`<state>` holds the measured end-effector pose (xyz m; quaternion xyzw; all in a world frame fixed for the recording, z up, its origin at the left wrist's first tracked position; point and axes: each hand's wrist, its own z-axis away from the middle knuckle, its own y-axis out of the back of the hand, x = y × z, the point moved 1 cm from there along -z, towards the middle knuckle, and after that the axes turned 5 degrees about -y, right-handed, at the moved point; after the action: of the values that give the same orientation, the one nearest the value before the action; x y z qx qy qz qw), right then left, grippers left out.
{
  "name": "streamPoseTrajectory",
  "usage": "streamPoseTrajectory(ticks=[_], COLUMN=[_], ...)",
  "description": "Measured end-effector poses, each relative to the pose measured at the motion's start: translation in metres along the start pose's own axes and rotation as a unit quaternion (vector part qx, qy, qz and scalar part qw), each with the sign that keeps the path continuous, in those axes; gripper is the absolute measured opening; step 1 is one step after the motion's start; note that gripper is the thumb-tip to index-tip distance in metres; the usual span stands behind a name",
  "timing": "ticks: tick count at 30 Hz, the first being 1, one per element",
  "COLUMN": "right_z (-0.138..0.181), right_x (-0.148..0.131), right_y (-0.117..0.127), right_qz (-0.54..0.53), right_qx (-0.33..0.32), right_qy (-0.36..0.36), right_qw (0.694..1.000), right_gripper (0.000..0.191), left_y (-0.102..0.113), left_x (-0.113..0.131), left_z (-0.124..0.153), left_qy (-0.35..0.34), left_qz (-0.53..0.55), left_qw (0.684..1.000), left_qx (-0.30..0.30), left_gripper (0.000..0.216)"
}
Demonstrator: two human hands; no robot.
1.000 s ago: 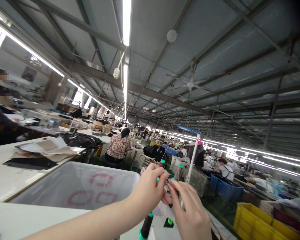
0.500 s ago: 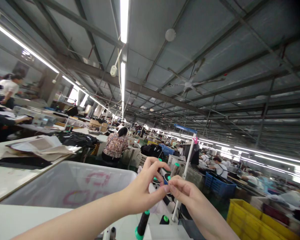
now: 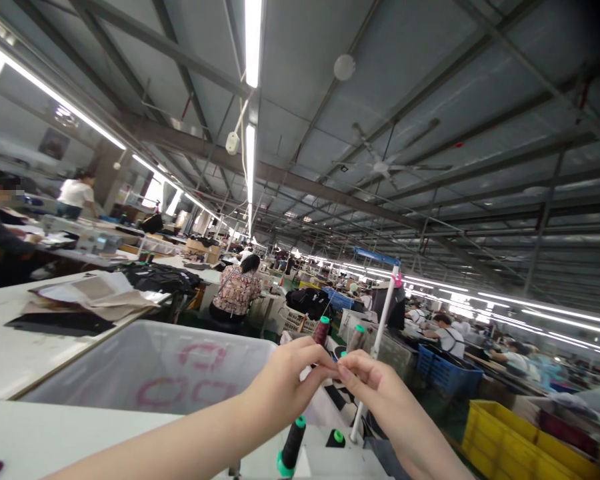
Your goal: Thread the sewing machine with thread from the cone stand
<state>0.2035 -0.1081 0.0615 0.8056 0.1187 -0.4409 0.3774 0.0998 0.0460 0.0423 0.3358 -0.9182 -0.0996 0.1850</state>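
My left hand point(image 3: 285, 387) and my right hand point(image 3: 375, 387) meet fingertip to fingertip in front of me, low in the head view, pinching something too fine to make out, possibly thread. Just below them a black thread cone point(image 3: 292, 445) with a green base stands on the white table point(image 3: 40, 437). A second black cone with a green top point(image 3: 335, 438) sits beside a white thread-stand pole point(image 3: 377, 347). Behind my fingers stand a dark red cone point(image 3: 321, 330) and another cone with a green cap point(image 3: 357, 337).
A translucent white bin point(image 3: 145, 367) with red marks sits left of my arms. Yellow crate point(image 3: 525, 443) and blue crate point(image 3: 443, 373) lie to the right. A person in a patterned top point(image 3: 236, 293) sits ahead; other workers fill the hall. Fabric pieces point(image 3: 87, 297) lie on the left table.
My fingertips have closed together into a pinch; half a second ago the left fingers were spread. The view shifted slightly, and a person at far left walked further away.
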Motion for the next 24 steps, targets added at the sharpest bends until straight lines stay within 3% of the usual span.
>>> streamPoseTrajectory(ticks=[4, 9, 12, 17, 21, 24], right_z=[-0.002, -0.001, -0.002, -0.008, -0.024, -0.035], right_x=[0.001, 0.004, 0.014, 0.033, 0.046, 0.054], right_y=[-0.004, -0.010, -0.009, -0.010, -0.016, -0.017], right_qz=[0.080, 0.062, 0.067, 0.184, 0.248, 0.297], right_qx=[0.077, 0.037, 0.072, 0.120, 0.149, 0.152], right_qy=[0.023, 0.025, 0.046, 0.088, 0.109, 0.115], right_qw=[0.994, 0.997, 0.994, 0.972, 0.951, 0.936], right_gripper=[0.050, 0.046, 0.043, 0.028, 0.016, 0.014], left_y=[0.008, 0.024, 0.039, 0.062, 0.064, 0.061], left_x=[0.006, 0.010, 0.007, -0.009, -0.019, -0.009], left_z=[-0.001, -0.002, 0.003, 0.023, 0.040, 0.050], left_qy=[0.062, 0.157, 0.153, 0.120, 0.082, 0.074], left_qz=[-0.016, -0.106, -0.143, -0.217, -0.260, -0.254], left_qw=[0.998, 0.982, 0.978, 0.969, 0.961, 0.959], left_qx=[-0.003, -0.003, -0.018, -0.020, -0.054, -0.104], left_gripper=[0.012, 0.012, 0.010, 0.011, 0.013, 0.014])
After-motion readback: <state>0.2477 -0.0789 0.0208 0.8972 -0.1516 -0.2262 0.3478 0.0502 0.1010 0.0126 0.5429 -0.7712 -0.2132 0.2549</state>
